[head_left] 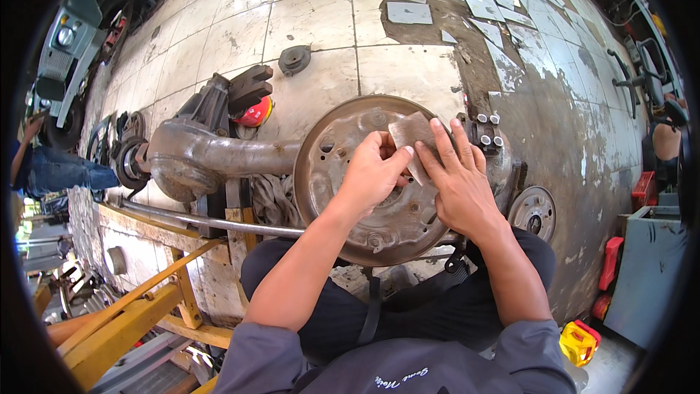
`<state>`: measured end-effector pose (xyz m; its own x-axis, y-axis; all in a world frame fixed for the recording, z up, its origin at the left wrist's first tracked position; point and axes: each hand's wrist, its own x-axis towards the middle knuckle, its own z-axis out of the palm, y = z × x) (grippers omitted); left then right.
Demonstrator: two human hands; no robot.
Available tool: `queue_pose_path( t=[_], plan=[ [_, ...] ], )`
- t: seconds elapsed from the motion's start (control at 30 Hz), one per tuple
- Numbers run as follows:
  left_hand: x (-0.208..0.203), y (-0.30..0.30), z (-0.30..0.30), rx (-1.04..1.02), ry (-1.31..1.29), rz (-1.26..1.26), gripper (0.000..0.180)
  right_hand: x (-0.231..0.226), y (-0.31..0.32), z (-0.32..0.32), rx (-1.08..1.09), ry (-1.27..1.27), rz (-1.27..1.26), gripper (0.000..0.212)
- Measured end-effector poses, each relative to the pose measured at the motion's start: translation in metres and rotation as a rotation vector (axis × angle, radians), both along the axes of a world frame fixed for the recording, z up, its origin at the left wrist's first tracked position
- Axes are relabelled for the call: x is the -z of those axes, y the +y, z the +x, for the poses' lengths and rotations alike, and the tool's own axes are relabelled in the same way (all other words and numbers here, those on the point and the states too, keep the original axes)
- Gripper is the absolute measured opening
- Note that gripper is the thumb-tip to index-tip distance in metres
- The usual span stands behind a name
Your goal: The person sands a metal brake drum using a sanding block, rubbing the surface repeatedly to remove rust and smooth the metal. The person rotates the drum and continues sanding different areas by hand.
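Observation:
A small grey-brown piece of sandpaper (415, 136) is held above a round, rust-brown brake backing plate (364, 237). My left hand (370, 177) is closed, pinching the sandpaper's left edge between thumb and fingers. Across its right side lie the outstretched, spread fingers of my right hand (464, 188); the right thumb is hidden. The plate sits at the end of a bare metal axle housing (251, 157), which bulges into a rounded differential casing (182, 153) on the left.
Yellow metal stands (164, 306) are at lower left, beside a long metal rod (211, 222). A round metal hub part (534, 213) lies at right. Behind the axle are a red helmet-like object (255, 113) and a small round part (294, 60). Another person's leg (65, 168) shows far left.

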<state>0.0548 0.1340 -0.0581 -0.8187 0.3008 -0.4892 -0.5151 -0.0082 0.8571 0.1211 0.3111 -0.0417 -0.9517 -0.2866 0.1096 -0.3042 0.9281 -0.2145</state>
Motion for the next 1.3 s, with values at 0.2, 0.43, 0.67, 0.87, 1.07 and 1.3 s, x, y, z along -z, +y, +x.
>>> queue_pose_path(
  t=[0.2,0.43,0.67,0.87,1.07,1.3],
  plan=[
    [-0.025,-0.018,-0.008,0.152,0.018,-0.087,0.045,0.003,0.009,-0.016,-0.056,0.114,-0.038,0.058],
    [-0.044,-0.078,-0.048,-0.176,0.540,-0.581,0.065,-0.011,0.003,-0.035,0.235,-0.188,-0.177,0.053],
    [-0.052,-0.100,-0.056,-0.263,0.604,-0.652,0.053,0.005,-0.010,-0.061,0.092,-0.166,-0.098,0.039],
    [-0.058,-0.111,-0.060,-0.312,0.623,-0.612,0.053,0.019,-0.025,-0.080,0.078,-0.261,0.004,0.025],
    [-0.058,-0.123,-0.056,-0.367,0.619,-0.583,0.054,0.017,-0.033,-0.084,0.058,-0.314,0.061,0.025],
    [-0.062,-0.131,-0.059,-0.236,0.513,-0.738,0.053,0.043,-0.024,-0.084,0.004,-0.138,0.046,0.029]
  ],
)
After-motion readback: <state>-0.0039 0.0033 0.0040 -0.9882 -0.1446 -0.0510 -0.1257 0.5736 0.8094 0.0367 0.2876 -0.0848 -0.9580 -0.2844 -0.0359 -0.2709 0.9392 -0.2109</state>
